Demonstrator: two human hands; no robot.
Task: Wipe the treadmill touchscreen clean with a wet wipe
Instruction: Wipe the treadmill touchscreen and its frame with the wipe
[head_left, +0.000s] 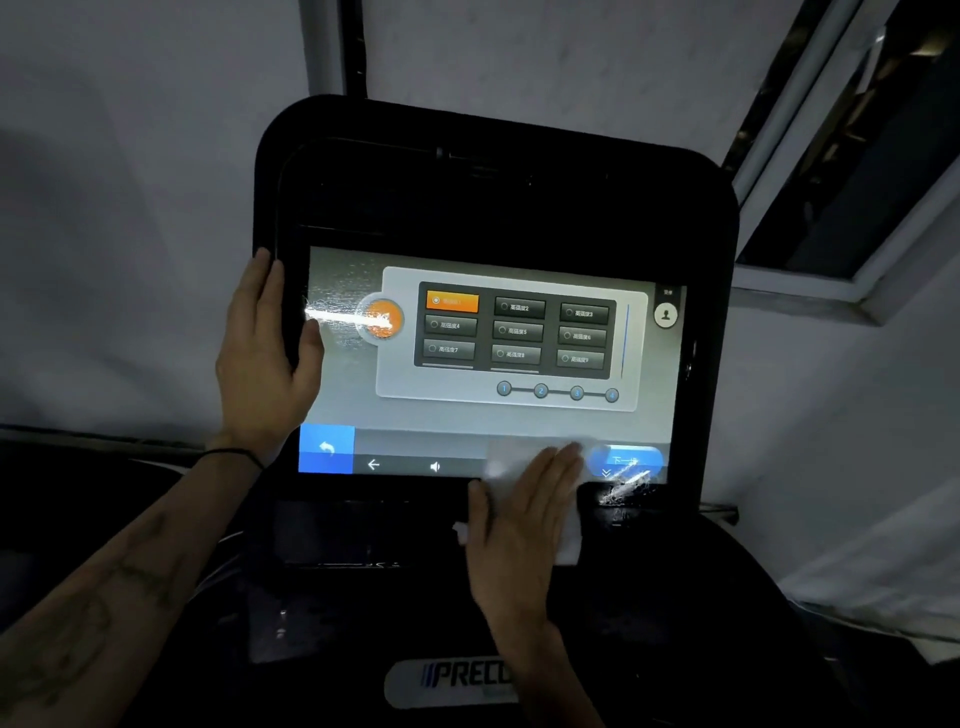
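The treadmill touchscreen (467, 415) is lit, showing a menu of grey buttons and one orange one. It sits in a black console (493, 197). My left hand (265, 353) grips the console's left edge, thumb on the front bezel beside the screen. My right hand (524, 525) lies flat with straight fingers on a white wet wipe (506, 462), pressing it against the screen's bottom edge, right of centre. Wet streaks shine at the screen's left side and lower right corner.
A grey wall stands behind the console, with a window frame (810, 291) at the upper right. Below the screen the dark console body carries a brand badge (457, 680). A black band circles my left wrist.
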